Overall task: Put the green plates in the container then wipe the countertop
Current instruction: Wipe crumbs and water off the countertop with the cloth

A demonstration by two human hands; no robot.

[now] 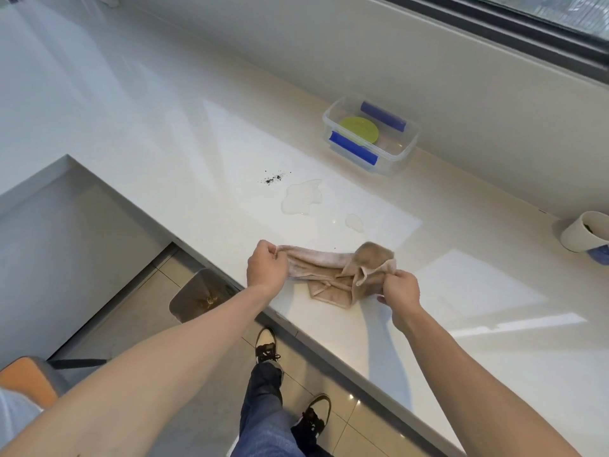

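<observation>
A green plate [360, 128] lies inside a clear plastic container [397, 159] with blue clips, at the back of the white countertop [197, 166] near the wall. A beige cloth [333, 275] is stretched near the counter's front edge. My left hand [267, 267] pinches its left end and my right hand [400, 290] grips its right end. Beyond the cloth lie a water puddle [301, 196], a smaller drop [354, 222] and dark crumbs [273, 178].
A white cup [581, 230] stands at the right by the wall, with something blue beside it. A grey bin [197, 293] sits on the tiled floor under the counter edge. A window runs along the top right. My legs and shoes are below.
</observation>
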